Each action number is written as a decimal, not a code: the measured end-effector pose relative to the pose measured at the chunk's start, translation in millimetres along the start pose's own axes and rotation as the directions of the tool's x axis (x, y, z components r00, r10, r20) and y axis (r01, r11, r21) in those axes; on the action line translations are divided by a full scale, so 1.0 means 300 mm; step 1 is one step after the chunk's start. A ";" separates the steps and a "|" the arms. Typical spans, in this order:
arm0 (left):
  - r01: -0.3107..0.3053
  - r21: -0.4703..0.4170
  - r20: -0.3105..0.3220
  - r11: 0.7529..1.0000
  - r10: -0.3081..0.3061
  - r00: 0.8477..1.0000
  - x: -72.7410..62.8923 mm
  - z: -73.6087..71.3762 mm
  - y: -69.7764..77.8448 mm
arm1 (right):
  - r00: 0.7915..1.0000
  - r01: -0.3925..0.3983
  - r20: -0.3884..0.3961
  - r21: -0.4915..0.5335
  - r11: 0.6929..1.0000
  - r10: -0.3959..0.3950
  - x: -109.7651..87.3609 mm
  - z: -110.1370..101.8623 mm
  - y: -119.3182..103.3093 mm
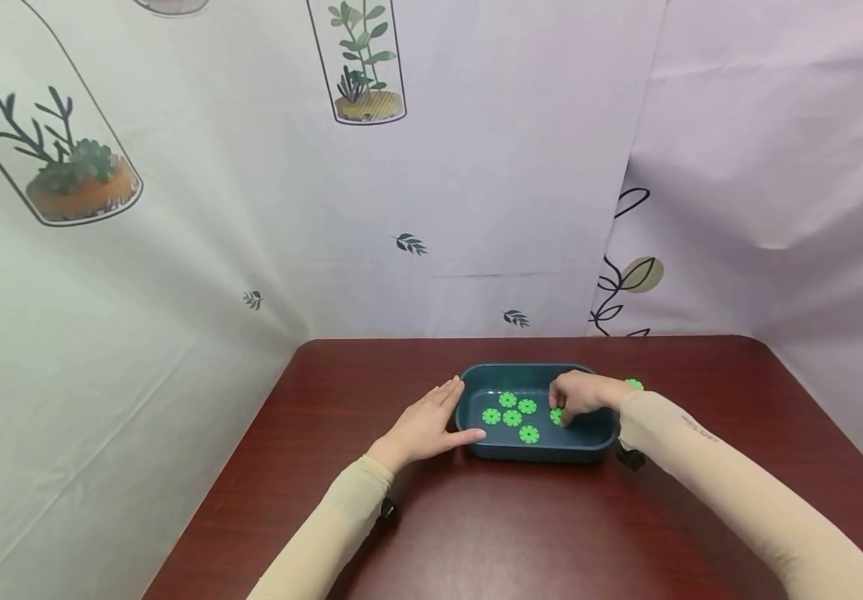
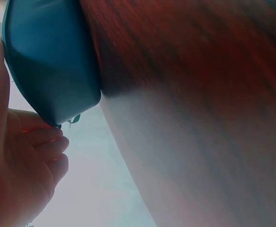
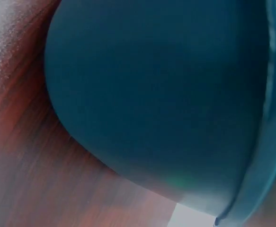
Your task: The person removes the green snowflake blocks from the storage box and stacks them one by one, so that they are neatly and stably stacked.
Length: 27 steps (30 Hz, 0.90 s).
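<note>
green pieces [image 1: 511, 417] in a blue tray [image 1: 540, 453]
bent fingers of the right hand [image 1: 585, 393] pinch one piece [image 1: 556, 415]; straight fingers of the left hand [image 1: 424, 427] touch the tray's rim, five pieces between.

The dish [image 1: 544, 454] is dark blue-green all over. The round pieces [image 1: 529, 434] in it are bright green, with dark marks that make a flower pattern. Another green piece [image 1: 634, 384] is on the right. The surface [image 1: 491, 533] is dark red-brown with darker streaks. The left sleeve [image 1: 326, 533] is plain cream, and the right sleeve [image 1: 731, 483] is cream with small dark writing. The far cloth [image 1: 506, 192] is pale, a bit purple on the right, with jar pictures [image 1: 368, 96] and dark green leaves [image 1: 410, 243].
</note>
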<state>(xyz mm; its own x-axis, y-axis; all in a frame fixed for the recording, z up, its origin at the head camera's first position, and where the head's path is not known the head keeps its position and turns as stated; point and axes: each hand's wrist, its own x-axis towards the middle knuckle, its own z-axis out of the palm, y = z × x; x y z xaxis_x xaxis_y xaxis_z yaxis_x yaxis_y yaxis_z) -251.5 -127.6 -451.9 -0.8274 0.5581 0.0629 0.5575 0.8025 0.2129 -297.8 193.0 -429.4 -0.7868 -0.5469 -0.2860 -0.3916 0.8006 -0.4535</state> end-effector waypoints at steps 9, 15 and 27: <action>0.003 -0.003 0.002 1.000 -0.003 1.000 0.000 0.001 -0.002 | 0.999 0.042 -0.011 0.002 0.999 -0.042 -0.004 0.006 0.006; 0.006 -0.006 0.005 1.000 -0.006 1.000 -0.001 0.002 0.000 | 0.997 0.063 -0.036 0.000 0.998 -0.063 0.000 0.010 0.015; 0.009 -0.006 0.005 1.000 -0.009 1.000 0.002 0.006 -0.003 | 0.978 0.154 -0.146 0.039 0.987 -0.146 -0.016 -0.008 0.036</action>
<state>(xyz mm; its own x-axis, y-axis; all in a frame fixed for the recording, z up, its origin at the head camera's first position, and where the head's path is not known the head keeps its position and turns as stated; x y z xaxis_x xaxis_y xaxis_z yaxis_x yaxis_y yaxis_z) -252.3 -127.4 -453.9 -0.8320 0.5520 0.0558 0.5496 0.8063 0.2188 -299.4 204.8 -430.9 -0.7823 -0.6164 -0.0900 -0.4889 0.6970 -0.5246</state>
